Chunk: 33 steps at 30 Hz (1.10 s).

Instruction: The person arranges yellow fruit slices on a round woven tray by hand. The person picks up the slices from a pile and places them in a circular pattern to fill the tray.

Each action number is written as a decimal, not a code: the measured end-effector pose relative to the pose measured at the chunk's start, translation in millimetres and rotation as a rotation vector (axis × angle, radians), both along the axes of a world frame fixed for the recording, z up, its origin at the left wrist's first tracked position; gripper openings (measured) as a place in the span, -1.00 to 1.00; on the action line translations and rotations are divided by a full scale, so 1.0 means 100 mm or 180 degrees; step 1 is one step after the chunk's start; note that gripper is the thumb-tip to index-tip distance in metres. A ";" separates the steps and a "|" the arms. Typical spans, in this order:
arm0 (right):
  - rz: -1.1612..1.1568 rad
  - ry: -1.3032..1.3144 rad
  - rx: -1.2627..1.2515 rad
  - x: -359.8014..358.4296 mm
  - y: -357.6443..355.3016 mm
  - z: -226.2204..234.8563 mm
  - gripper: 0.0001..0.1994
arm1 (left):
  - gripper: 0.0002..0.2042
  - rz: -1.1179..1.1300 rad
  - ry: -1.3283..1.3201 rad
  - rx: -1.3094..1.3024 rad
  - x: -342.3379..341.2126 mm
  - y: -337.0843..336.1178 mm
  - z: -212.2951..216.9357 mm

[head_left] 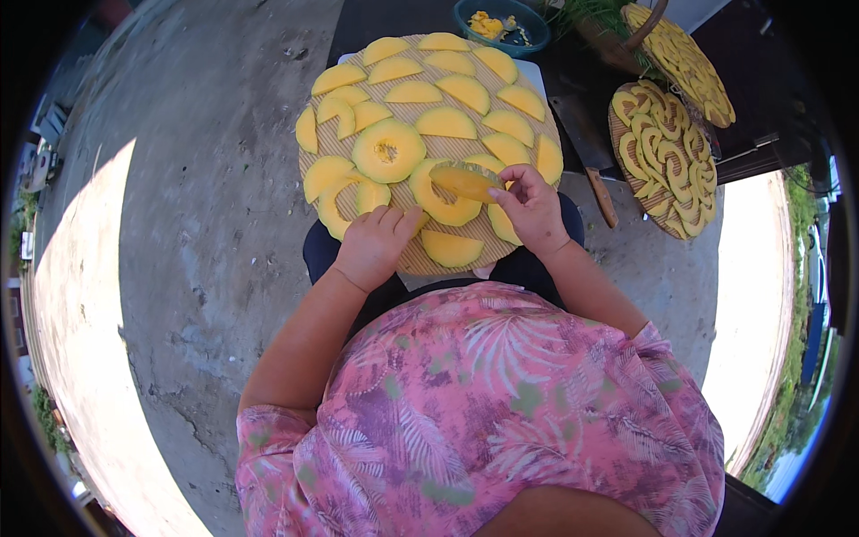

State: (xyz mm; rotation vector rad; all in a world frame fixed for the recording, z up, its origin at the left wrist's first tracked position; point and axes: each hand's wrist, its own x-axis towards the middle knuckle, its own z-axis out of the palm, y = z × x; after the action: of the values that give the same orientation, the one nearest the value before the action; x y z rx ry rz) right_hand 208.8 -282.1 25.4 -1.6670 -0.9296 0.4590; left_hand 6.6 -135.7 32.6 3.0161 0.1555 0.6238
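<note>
A round woven tray (413, 260) lies in front of me, spread with several orange-yellow pumpkin slices, mostly half-moons with green rind. Between the thumb and fingers of my right hand (534, 213) is a thin curved pumpkin slice (467, 181), raised over a hollow ring slice (440, 202). My left hand (374, 243) rests at the tray's near edge, its bent fingers closed on the edge of a pumpkin slice (415, 222) that they partly hide. Behind the hands lies a full round slice (388, 150) with a seedy centre. One half-moon slice (453, 249) sits at the near rim.
At the back, a teal bowl (535, 36) holds yellow scraps. A cleaver with a wooden handle (601, 197) lies right of the tray. Farther right, two more woven trays carry sliced pumpkin (664, 152) and more slices (684, 67). Grey concrete floor (224, 179) extends to the left.
</note>
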 end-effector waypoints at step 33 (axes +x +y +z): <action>-0.0945 0.1910 0.0594 0.11 0.07 -0.03 -0.76 | -0.85 0.2288 -0.0596 -0.4717 -0.54 -0.29 -0.41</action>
State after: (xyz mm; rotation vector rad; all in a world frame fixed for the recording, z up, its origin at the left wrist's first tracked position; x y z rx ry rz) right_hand 220.3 -275.1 22.4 -1.3495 -0.2681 0.6018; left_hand -47.0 -164.3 -8.3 1.4092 1.1051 0.4492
